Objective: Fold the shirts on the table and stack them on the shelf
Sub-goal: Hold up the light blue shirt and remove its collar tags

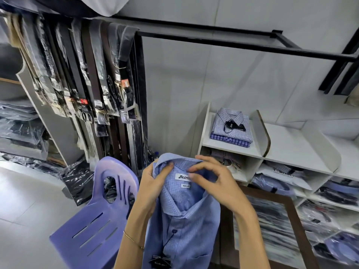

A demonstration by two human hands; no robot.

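I hold a light blue checked shirt [184, 226] up in front of me by its collar, with a white brand label showing inside the neck. My left hand [153, 183] grips the left side of the collar, thumb inside. My right hand [211, 181] pinches the collar's right side next to the label. A black tag hangs from the shirt front low down. Two folded checked shirts [231, 127] lie stacked in the left compartment of the white shelf [231, 147] at the right.
A purple plastic chair [97, 216] stands just left of the shirt. Belts in plastic sleeves [87, 74] hang from a black rail behind it. Lower shelf compartments hold bagged shirts [279, 179]. A dark-framed glass table [272, 220] is at the lower right.
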